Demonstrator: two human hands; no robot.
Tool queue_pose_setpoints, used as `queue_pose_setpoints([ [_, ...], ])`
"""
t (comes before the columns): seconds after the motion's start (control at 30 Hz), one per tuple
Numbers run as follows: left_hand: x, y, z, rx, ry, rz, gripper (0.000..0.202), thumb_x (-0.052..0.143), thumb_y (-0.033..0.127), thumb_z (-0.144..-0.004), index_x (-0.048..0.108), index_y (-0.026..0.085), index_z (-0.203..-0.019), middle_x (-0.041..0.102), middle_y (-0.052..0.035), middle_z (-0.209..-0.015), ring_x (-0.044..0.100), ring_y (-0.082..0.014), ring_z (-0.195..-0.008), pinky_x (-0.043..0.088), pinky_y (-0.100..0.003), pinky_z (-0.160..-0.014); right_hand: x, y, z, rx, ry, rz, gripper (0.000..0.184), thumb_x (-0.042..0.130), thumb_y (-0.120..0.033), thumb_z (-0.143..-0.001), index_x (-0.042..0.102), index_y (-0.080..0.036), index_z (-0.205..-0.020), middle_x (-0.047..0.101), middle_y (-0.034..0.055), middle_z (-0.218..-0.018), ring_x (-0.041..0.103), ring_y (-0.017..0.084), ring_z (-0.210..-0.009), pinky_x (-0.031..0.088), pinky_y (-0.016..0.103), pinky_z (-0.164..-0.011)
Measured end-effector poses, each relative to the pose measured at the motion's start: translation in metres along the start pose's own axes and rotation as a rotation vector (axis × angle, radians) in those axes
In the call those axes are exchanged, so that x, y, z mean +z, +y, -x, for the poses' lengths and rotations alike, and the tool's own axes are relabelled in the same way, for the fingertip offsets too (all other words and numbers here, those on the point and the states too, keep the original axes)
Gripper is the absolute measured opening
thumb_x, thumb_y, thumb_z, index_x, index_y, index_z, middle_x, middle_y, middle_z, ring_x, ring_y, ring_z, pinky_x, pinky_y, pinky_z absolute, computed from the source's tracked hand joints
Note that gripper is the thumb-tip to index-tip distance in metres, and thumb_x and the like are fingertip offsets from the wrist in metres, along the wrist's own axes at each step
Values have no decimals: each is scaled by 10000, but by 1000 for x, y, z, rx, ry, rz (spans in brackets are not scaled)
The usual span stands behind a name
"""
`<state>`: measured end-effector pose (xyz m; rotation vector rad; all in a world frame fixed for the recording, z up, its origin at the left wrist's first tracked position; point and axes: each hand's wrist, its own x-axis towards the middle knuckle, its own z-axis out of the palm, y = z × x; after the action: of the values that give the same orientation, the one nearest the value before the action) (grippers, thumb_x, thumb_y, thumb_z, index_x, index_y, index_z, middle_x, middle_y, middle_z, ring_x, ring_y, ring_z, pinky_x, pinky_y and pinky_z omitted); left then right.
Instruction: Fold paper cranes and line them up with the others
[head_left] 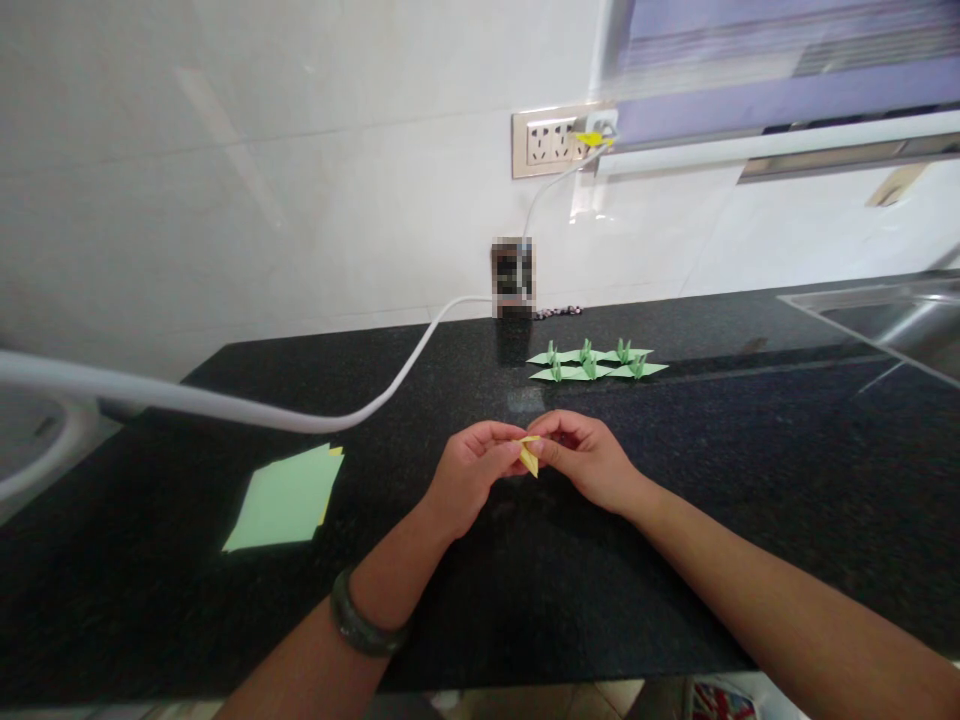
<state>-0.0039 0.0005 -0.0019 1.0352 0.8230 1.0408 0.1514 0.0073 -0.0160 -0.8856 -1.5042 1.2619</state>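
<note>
A: What sits closest?
B: A dark, rounded, ring-shaped bangle [360, 618] on the left forearm, above a black, speckled, glossy countertop [592, 610].

A: And to the left?
B: A loose stack of pale green paper sheets [285, 500] lying flat, with yellow edges poking out at its far corner and right side. It is well apart from the hands.

A: How are the hands placed?
B: Close together over the middle of the countertop. The left hand [469, 472] pinches a small, pointed, folded piece of yellow paper [529, 458] between thumb and fingers. The right hand [589, 458] pinches the same piece from the other side, thumb toward us. One tip points down between them. I can't tell whether the piece touches the countertop.

A: Beyond them?
B: Six pale green folded paper cranes [591, 370] in two rows of three, wings spread, neighbours close together. A metal sink [907, 315] is set in at far right.

A: What about that line on the left?
B: A smooth white cable [394, 388], running in to a dark upright object [514, 275], blurred by pixels, against the white tiled wall [300, 200].

A: Farthest up?
B: A beige-framed socket panel [551, 145] with a white plug [602, 123] at its right end.
</note>
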Motion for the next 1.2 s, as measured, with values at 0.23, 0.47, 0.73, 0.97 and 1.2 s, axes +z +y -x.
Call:
queue_pose_setpoints([
  [0.23, 0, -1, -1, -19, 26, -109, 199, 625, 268, -667, 609, 119, -799, 644, -33, -698, 596, -114, -634, 478, -266, -650, 0, 3, 1, -43, 12, 111, 157, 535, -323, -767, 557, -169, -747, 575, 13, -696, 534, 115, -626, 445, 252, -595],
  [0.47, 0, -1, -1, -21, 101, -151, 202, 673, 246, -611, 597, 125, -753, 628, -3, -618, 564, -83, -545, 463, -203, -539, -2, 0, 2, -243, 51, 366, 109, 525, -269, -781, 586, -180, -761, 580, 37, -774, 535, 137, -729, 433, 282, -686],
  [0.73, -1, -1, -2, -28, 74, -124, 178, 649, 269, -632, 597, 123, -721, 633, -17, -625, 595, -123, -576, 495, -274, -601, -6, 0, 0, -75, -54, 216, 199, 491, -332, -796, 584, -163, -745, 582, 35, -769, 538, 123, -673, 448, 264, -636],
  [0.97, 1, -1, -2, -28, 62, -165, 140, 617, 257, -659, 568, 131, -696, 614, -10, -602, 587, -124, -562, 488, -275, -589, 1, 4, 0, 77, -16, 25, 185, 526, -345, -768, 541, -161, -750, 564, 5, -673, 548, 112, -613, 469, 265, -605],
  [1.2, 1, -4, -1, -20, 78, -186, 159, 605, 266, -669, 523, 134, -701, 593, 2, -585, 572, -113, -534, 488, -279, -575, 5, 2, 0, 103, 59, -33, 169, 565, -323, -734, 529, -161, -700, 558, -3, -646, 540, 106, -582, 473, 266, -589],
])
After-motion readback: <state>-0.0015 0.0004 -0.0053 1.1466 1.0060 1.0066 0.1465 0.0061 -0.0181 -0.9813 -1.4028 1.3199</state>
